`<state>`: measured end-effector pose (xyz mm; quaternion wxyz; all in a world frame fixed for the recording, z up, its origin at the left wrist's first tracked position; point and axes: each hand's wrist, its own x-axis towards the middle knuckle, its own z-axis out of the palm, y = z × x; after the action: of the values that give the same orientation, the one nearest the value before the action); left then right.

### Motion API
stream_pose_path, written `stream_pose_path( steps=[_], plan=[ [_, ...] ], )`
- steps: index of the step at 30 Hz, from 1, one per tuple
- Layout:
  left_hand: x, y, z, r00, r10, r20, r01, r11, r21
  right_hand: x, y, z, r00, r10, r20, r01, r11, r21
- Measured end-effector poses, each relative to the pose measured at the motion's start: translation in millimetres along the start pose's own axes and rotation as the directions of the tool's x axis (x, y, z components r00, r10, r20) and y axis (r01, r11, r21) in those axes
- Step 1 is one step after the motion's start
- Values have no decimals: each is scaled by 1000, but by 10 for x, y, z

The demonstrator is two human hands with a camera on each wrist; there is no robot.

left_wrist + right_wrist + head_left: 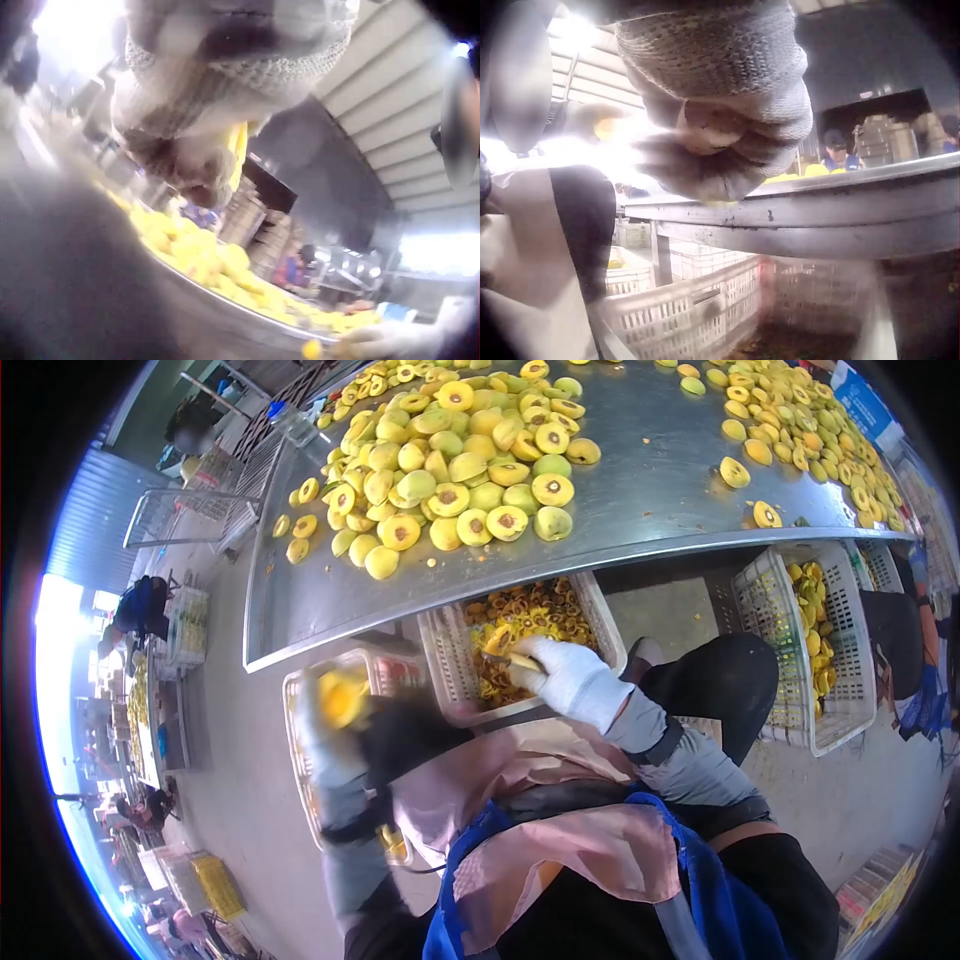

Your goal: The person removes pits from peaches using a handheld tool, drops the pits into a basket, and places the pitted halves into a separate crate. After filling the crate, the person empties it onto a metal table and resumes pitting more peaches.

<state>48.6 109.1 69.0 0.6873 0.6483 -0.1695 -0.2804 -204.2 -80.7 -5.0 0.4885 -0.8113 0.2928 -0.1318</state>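
My left hand, in a white knit glove and blurred by motion, holds a yellow peach half left of my knee, over a white crate. In the left wrist view a yellow edge of the peach half shows beside the gloved fingers. My gloved right hand grips a small tool with a tan handle above a crate of scooped-out pits. The handle's end shows within the curled fingers in the right wrist view; the tool's tip is unclear.
On the metal table lies a big heap of halved peaches, with another pile at the right. A crate with yellow pieces stands under the table's right side. The table's front edge runs just beyond my hands.
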Motion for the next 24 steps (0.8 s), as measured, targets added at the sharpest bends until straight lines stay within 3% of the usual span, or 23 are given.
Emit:
stream_pose_path(
  steps=[2,3,4,7,8,9,10,11,12,15,16,18,21,24],
  plan=[
    [32,211,-512,969,224,-105,-179,927,329,-27,62,51,996,-90,-11,86,977,-195],
    [206,168,-1089,982,150,-113,-48,783,620,-52,33,54,998,-65,4,64,954,-292],
    [382,84,-1484,985,86,-147,78,538,839,-38,15,46,998,-55,16,57,950,-306],
    [473,346,-678,940,336,49,-128,216,968,11,54,94,996,-88,0,84,954,-288],
    [650,241,-440,932,356,74,-230,420,878,24,43,72,998,-60,-2,56,951,-304],
    [769,206,-43,918,359,170,-323,426,845,41,3,31,999,-33,-6,29,947,-321],
    [853,202,432,951,229,208,-299,511,806,64,-24,-12,1000,-6,-12,2,942,-337],
    [1072,39,772,935,206,290,-349,378,857,77,-19,-44,999,1,-34,-11,958,-288],
    [1088,43,1248,888,223,402,-458,342,820,76,-10,-80,998,0,-67,-17,967,-253],
    [1650,-436,2070,830,174,530,-558,297,775,66,25,-172,989,-8,-149,-18,985,-174],
    [1699,-443,2319,859,-7,512,-500,203,842,76,27,-205,985,27,-169,-51,989,-139],
    [1819,-684,2476,791,68,608,-612,60,789,89,18,-263,973,105,-204,-120,991,-63],
    [1778,-706,2499,755,-206,622,-603,155,783,118,23,-333,936,120,-331,-99,992,80],
    [1598,-747,2306,786,-143,602,-488,454,745,210,82,-341,901,118,-416,-59,986,153]
  ],
)
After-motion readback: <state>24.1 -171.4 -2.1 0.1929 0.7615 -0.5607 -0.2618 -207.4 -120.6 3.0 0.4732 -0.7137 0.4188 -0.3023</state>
